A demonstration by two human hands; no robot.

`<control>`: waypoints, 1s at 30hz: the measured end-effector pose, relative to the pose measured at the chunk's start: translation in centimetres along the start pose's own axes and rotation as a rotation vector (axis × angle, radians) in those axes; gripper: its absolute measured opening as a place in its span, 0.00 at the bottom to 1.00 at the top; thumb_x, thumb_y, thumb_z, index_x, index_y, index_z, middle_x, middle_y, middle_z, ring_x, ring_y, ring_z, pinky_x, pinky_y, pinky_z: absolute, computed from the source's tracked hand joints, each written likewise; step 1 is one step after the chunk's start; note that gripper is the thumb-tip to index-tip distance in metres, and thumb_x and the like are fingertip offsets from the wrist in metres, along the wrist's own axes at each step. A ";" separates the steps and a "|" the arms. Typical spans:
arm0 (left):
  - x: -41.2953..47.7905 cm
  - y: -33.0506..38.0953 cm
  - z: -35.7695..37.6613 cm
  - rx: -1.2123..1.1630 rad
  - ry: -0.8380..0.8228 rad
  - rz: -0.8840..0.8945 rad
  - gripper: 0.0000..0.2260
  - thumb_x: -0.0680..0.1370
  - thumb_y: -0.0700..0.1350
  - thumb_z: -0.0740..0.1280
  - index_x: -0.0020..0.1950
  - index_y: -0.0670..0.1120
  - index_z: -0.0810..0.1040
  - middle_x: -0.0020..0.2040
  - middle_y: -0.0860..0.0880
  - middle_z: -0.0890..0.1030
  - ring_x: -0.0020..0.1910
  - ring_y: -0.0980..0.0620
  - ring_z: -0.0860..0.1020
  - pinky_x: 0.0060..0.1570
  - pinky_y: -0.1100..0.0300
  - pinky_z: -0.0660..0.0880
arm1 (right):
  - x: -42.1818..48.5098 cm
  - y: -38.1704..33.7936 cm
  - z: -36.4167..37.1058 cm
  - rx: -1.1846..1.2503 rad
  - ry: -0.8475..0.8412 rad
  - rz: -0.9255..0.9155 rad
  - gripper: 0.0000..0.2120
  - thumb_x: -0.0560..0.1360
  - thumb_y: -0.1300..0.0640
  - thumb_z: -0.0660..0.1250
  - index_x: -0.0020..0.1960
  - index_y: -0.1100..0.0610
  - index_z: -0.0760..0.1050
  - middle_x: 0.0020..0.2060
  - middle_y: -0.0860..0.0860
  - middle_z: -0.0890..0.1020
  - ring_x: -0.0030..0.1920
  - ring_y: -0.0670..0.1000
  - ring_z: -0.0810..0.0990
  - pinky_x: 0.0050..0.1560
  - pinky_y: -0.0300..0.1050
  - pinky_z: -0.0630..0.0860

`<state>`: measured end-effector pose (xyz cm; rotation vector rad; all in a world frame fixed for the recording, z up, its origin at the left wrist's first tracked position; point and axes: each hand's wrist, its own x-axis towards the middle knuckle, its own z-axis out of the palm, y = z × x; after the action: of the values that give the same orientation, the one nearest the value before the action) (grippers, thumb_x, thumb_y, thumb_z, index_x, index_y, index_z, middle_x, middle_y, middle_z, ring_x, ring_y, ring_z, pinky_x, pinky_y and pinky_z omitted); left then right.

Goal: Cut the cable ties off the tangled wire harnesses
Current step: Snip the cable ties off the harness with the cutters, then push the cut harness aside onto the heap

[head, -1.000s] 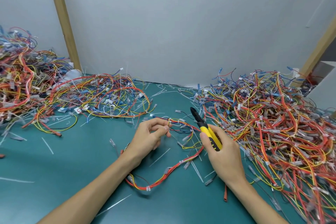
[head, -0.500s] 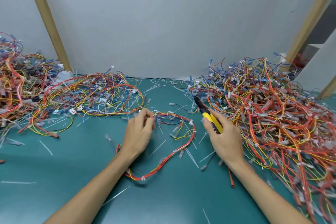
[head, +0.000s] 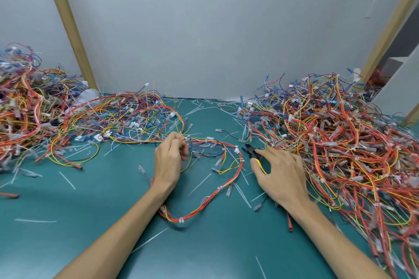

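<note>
On the near part of the green mat (head: 79, 222), the bend of a red, orange and yellow wire harness (head: 231, 175) is seen, bound there by a white cable tie (head: 181, 219). Farther on, its upper end is pinched in the curled fingers of the left hand (head: 169, 161), while yellow-handled cutters (head: 252, 152) are gripped under the right hand (head: 281, 172), just beside the harness. Beyond, a left pile (head: 108, 118) and a right pile (head: 340, 142) of harnesses are heaped against the wall (head: 215, 29).
</note>
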<state>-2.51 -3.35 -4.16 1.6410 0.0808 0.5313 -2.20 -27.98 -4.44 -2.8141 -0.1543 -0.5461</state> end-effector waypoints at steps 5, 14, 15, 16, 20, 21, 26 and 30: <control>0.2 -0.3 -0.1 -0.030 -0.005 -0.011 0.06 0.69 0.44 0.57 0.35 0.45 0.71 0.28 0.52 0.75 0.27 0.56 0.70 0.26 0.68 0.67 | -0.1 -0.3 -0.4 0.145 0.217 -0.095 0.12 0.78 0.48 0.63 0.54 0.49 0.82 0.51 0.44 0.83 0.55 0.48 0.76 0.56 0.41 0.60; 0.1 -0.4 0.0 -0.035 -0.038 0.007 0.05 0.69 0.44 0.57 0.34 0.46 0.70 0.27 0.50 0.73 0.25 0.54 0.68 0.24 0.68 0.65 | -0.4 -0.9 0.1 0.396 0.214 -0.107 0.07 0.77 0.60 0.68 0.47 0.49 0.82 0.44 0.41 0.82 0.48 0.46 0.76 0.51 0.41 0.61; 0.2 -0.5 0.0 -0.035 -0.040 0.007 0.05 0.70 0.44 0.57 0.34 0.47 0.70 0.27 0.50 0.73 0.24 0.54 0.68 0.24 0.67 0.65 | -0.3 -0.9 0.1 0.411 0.209 -0.099 0.07 0.77 0.60 0.68 0.47 0.49 0.82 0.43 0.41 0.82 0.48 0.47 0.76 0.52 0.43 0.63; 0.2 -0.5 0.0 -0.038 -0.041 0.005 0.06 0.70 0.44 0.57 0.34 0.47 0.70 0.27 0.50 0.73 0.24 0.54 0.68 0.24 0.67 0.64 | -0.3 -0.8 0.2 0.422 0.203 -0.093 0.07 0.76 0.61 0.68 0.47 0.50 0.82 0.43 0.41 0.82 0.48 0.47 0.76 0.52 0.45 0.65; 0.4 -0.7 0.1 -0.033 -0.056 0.006 0.06 0.70 0.44 0.58 0.33 0.50 0.70 0.26 0.50 0.73 0.23 0.52 0.68 0.23 0.64 0.63 | 0.4 -1.2 0.0 0.414 0.177 -0.081 0.07 0.77 0.60 0.67 0.47 0.50 0.82 0.43 0.42 0.82 0.48 0.48 0.78 0.55 0.50 0.70; 0.4 -0.7 0.1 -0.029 -0.061 0.009 0.07 0.70 0.44 0.58 0.32 0.51 0.70 0.26 0.50 0.73 0.23 0.52 0.68 0.23 0.64 0.63 | 0.7 -1.2 -0.1 0.417 0.158 -0.075 0.07 0.77 0.60 0.67 0.48 0.51 0.82 0.44 0.42 0.83 0.48 0.48 0.78 0.56 0.49 0.70; 0.4 -0.7 0.0 -0.033 -0.072 0.027 0.06 0.69 0.45 0.58 0.32 0.51 0.70 0.26 0.50 0.73 0.22 0.52 0.68 0.23 0.65 0.63 | 1.3 -1.2 0.1 0.399 0.050 -0.074 0.07 0.77 0.60 0.66 0.51 0.53 0.82 0.45 0.46 0.83 0.49 0.49 0.79 0.55 0.47 0.73; 0.3 -0.8 0.3 -0.008 -0.077 0.040 0.06 0.70 0.45 0.58 0.33 0.48 0.69 0.25 0.50 0.73 0.22 0.51 0.67 0.23 0.65 0.62 | 2.4 -1.9 0.1 0.339 0.054 -0.155 0.07 0.78 0.59 0.66 0.51 0.53 0.82 0.46 0.47 0.83 0.48 0.49 0.77 0.55 0.46 0.72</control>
<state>-1.92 -3.35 -4.82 1.6563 -0.0110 0.4979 -0.24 -25.96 -3.17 -2.4686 -0.4157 -0.5692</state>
